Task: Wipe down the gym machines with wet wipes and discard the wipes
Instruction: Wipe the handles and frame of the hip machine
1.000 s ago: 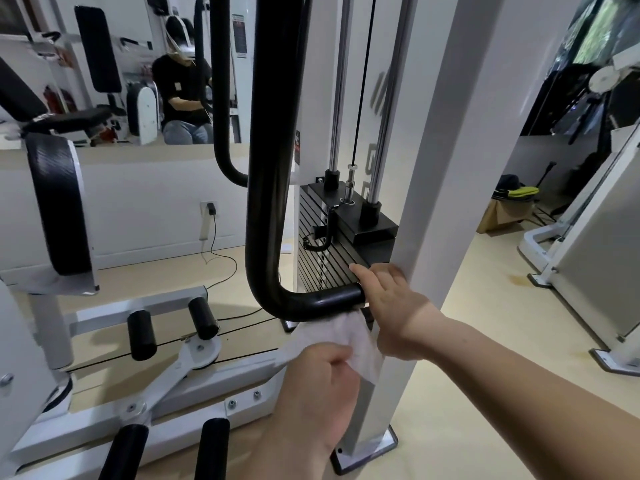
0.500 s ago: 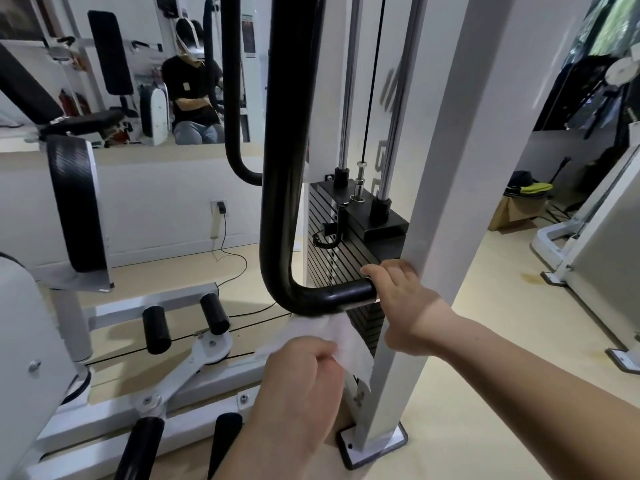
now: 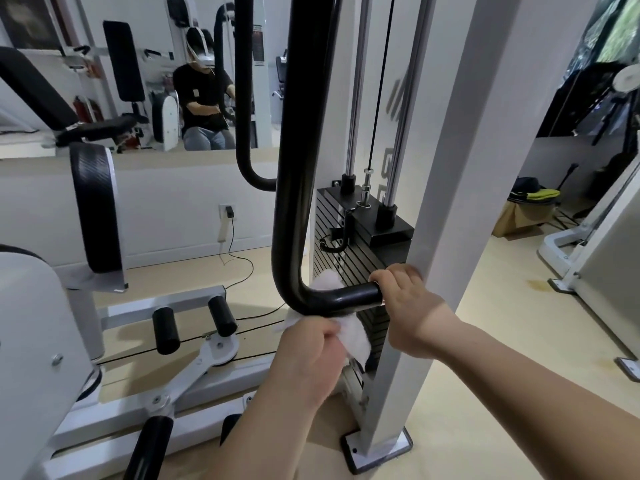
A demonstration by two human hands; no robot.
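Room: You face a gym corner with a pale beige floor (image 3: 502,323), a white wall, and a wide wall mirror (image 3: 138,98) above it.
Machine: The black curved tubular bar (image 3: 298,168) drops straight down. It then bends right into a short horizontal end that reaches the white square steel post (image 3: 450,168).
Wipe: The white wet wipe (image 3: 356,336) is wrapped round the bar's bend. One fold shows behind and above the bar, and the rest hangs crumpled below it.
Left hand: Your left hand (image 3: 311,358) has its fingers closed on the wipe and holds it up against the bar's underside.
Right hand: Your right hand (image 3: 412,306) curls over the bar's end, with its knuckles at the post's near edge.
Tight side: The black stacked weight plates (image 3: 356,265) sit just behind the bar, hemmed in by the post.
Below left: The white base frame (image 3: 194,386) and its black foam rollers (image 3: 165,330) lie low, near your left forearm.
Open room: Bare floor spreads right of the post, up to another white machine frame (image 3: 568,271) near the picture's edge.
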